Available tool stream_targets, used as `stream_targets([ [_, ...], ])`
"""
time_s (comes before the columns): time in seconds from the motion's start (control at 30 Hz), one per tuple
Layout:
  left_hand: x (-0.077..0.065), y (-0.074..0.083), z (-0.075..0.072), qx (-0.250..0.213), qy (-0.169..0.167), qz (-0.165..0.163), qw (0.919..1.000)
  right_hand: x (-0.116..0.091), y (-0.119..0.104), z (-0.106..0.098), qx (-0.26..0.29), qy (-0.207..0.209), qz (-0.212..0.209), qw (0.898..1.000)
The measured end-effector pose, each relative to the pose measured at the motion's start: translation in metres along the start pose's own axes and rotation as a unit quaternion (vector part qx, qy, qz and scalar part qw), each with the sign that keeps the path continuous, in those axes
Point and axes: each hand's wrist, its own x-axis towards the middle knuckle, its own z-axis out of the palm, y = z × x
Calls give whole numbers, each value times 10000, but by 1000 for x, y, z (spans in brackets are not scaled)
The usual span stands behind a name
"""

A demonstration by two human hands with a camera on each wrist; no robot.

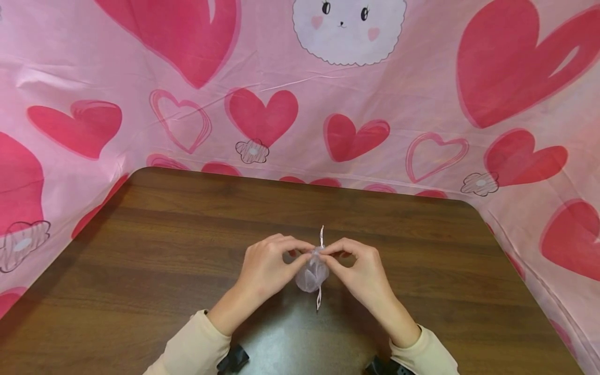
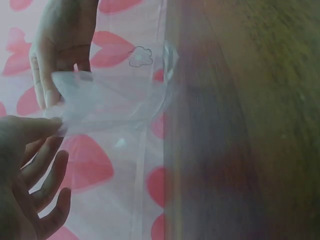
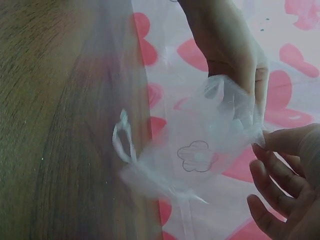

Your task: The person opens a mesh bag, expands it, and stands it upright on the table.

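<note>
In the head view, a small sheer white organza drawstring pouch [image 1: 311, 277] is held up between both hands over the table. My left hand [image 1: 268, 264] pinches its edge between thumb and index finger. From the other side, my right hand [image 1: 360, 264] pinches the pouch close to the left fingertips. White drawstrings [image 1: 322, 237] stick out at the far and near ends. Seen from the left wrist, the pouch [image 2: 112, 102] spreads away from the fingertips, see-through and creased. A drawstring loop [image 3: 124, 139] dangles from the pouch [image 3: 200, 135] in the right wrist view.
A dark brown wooden table [image 1: 187, 224] with rounded far corners lies under the hands. Pink cloth [image 1: 276, 67] printed with hearts hangs along its back and sides. Black wrist devices [image 1: 234, 359] show by the cream sleeves [image 1: 194, 346] at the near edge.
</note>
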Motion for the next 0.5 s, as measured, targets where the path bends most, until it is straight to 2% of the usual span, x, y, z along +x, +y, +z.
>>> stream_targets([
  [0.33, 0, 0, 0, -62, 88, -326, 9994, 0, 0, 0, 140, -135, -98, 9998],
  [0.5, -1, 0, -2, -12, 196, -474, 9987, -2, -1, 1, -168, -352, 85, 9992],
])
